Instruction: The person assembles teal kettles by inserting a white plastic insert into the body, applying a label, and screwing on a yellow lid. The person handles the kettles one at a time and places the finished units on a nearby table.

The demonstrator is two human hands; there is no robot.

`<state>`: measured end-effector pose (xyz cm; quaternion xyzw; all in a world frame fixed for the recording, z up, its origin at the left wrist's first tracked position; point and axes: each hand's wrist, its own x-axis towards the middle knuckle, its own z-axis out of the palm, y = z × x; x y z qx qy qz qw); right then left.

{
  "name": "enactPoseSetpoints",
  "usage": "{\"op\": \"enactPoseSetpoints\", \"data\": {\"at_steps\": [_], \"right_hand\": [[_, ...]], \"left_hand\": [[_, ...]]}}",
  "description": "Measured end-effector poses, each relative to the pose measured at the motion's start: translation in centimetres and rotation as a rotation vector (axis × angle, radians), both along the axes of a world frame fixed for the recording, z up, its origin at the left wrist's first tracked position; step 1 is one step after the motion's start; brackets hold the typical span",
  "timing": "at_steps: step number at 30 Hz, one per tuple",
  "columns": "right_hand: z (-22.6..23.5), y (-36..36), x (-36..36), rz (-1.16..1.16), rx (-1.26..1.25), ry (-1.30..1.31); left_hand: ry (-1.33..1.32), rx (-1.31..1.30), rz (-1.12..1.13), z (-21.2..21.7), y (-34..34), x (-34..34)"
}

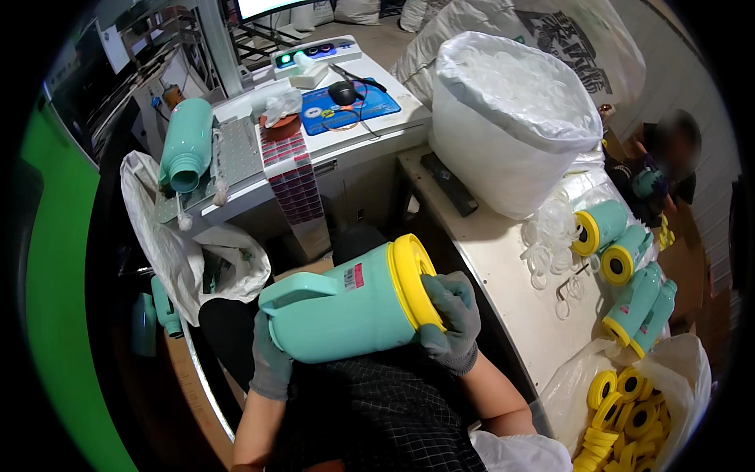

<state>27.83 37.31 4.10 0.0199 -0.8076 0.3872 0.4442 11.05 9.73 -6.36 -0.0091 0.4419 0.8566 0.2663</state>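
A turquoise plastic jug (338, 311) with a side handle and a small red label lies on its side above my lap. Its yellow lid (413, 279) sits on the end toward the right. My left hand (271, 362), in a grey glove, closes around the jug's base; part of its fingers is hidden behind the jug. Wrapped over the lid's rim is my right hand (452, 321), gloved in grey too, with the thumb below and the fingers at the lid's outer face.
A white sack of clear rings (511, 130) stands on the right-hand table (503, 275), with loose rings (550, 236) and lidded turquoise jugs (602, 224) beyond. A bag holds yellow lids (625, 417). An open turquoise bottle (187, 145) lies on the left bench. A co-worker (668, 157) sits far right.
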Motion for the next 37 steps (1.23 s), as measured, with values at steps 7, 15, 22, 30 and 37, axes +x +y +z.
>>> {"op": "enactPoseSetpoints", "data": {"at_steps": [7, 15, 22, 30, 37], "right_hand": [[0.1, -1.7, 0.8, 0.002, -0.046, -0.037], [1.5, -2.2, 2.0, -0.154, -0.420, -0.111], [-5.0, 2.4, 7.8, -0.184, -1.206, 0.192], [1.7, 19.6, 15.3, -0.219, -1.548, 0.838], [14.7, 14.6, 14.5, -0.220, -0.180, 0.282]], "left_hand": [[0.381, -0.274, 0.110, -1.6, -0.9, -0.5], [0.622, -0.446, 0.239, 4.3, 0.9, 0.7], [0.716, -0.346, -0.223, 11.3, 7.9, 4.9], [1.331, -0.325, -0.416, 12.8, 13.3, 8.3], [1.332, -0.551, -0.314, 16.6, 9.7, 2.8]]}}
